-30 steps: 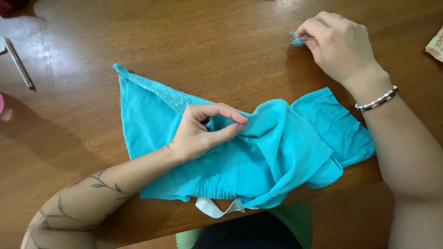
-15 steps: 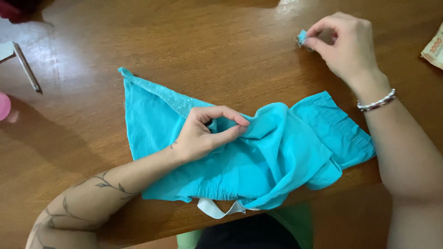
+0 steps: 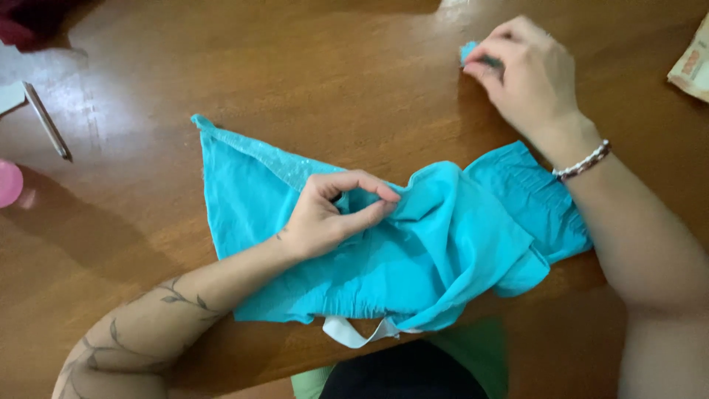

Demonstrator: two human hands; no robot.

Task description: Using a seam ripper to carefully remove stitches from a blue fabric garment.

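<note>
A turquoise cloth garment [image 3: 458, 244] lies spread and partly bunched on the brown wooden table [image 3: 317, 81]. My left hand [image 3: 332, 214] rests on its middle and pinches a fold of the fabric between thumb and fingers. My right hand [image 3: 528, 74], with a beaded bracelet on the wrist, is at the far right of the table, fingers closed on a small turquoise object [image 3: 470, 52] that pokes out beside them. A white band [image 3: 354, 334] hangs from the garment's near edge.
A pen [image 3: 48, 122] lies at the left edge beside a white sheet corner. A pink round object [image 3: 9, 183] sits at the far left. A paper slip [image 3: 690, 66] lies at the right edge. Dark and green fabric shows below the table's near edge.
My right hand has shifted slightly with the small turquoise object, which now shows at its fingertips. My left hand keeps its pinch on the cloth.
</note>
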